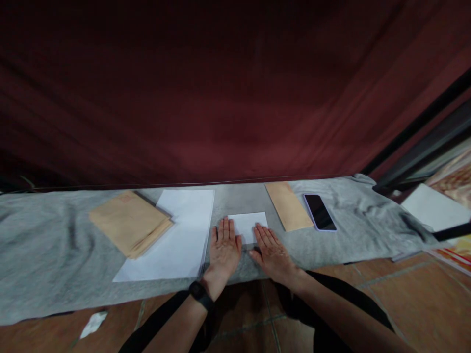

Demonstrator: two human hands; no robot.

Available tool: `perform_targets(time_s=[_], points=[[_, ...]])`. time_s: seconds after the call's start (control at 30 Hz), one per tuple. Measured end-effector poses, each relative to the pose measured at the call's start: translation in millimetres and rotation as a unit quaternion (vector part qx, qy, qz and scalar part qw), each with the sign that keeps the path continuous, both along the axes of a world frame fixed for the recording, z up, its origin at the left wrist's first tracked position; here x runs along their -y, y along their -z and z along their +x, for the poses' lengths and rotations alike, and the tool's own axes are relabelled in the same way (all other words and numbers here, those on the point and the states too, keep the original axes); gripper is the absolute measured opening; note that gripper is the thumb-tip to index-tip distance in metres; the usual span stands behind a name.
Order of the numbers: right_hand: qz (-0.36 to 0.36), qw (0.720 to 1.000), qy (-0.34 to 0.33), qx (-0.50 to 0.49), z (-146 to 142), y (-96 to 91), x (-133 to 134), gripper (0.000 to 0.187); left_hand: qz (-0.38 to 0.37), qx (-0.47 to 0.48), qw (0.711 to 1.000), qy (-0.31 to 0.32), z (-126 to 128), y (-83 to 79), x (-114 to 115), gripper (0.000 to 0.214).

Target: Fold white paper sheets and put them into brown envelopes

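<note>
A small folded white sheet of paper [247, 226] lies on the grey cloth between my hands. My left hand [224, 247] rests flat on its left edge, fingers stretched forward. On the paper's right side lies my right hand [272, 250], also flat with fingers extended. Neither hand grasps anything. To the left is a stack of white paper sheets [184, 245], partly covered by a pile of brown envelopes [128, 220]. A single brown envelope [290, 208] sits right of the folded paper.
A smartphone [319, 212] lies beside the single envelope. The grey cloth [40, 245] covers a long low surface against a dark red curtain [221, 98]. A white scrap [93, 323] is on the tiled floor [415, 299]. Dark bars [423, 132] stand at the right.
</note>
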State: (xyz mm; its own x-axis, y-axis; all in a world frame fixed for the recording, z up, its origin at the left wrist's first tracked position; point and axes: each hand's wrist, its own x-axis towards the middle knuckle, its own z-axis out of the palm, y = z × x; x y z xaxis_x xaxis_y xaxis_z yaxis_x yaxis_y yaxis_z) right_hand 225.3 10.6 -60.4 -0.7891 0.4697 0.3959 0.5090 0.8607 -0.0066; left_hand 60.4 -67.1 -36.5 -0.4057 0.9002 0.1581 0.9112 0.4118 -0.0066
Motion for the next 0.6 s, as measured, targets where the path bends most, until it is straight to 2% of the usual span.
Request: perform_targets(time_s=[0.33,0.6], points=[[-0.004,1.0,0.028,0.001,7.7,7.1,-5.0,0.07,0.001,0.01,1.0,-0.002,0.0,-0.8,0.4,0.06],[0.016,0.999,0.032,-0.017,7.3,5.5,-4.3,0.064,0.035,-0.007,0.999,0.022,-1.4,2.6,3.0,0.059]])
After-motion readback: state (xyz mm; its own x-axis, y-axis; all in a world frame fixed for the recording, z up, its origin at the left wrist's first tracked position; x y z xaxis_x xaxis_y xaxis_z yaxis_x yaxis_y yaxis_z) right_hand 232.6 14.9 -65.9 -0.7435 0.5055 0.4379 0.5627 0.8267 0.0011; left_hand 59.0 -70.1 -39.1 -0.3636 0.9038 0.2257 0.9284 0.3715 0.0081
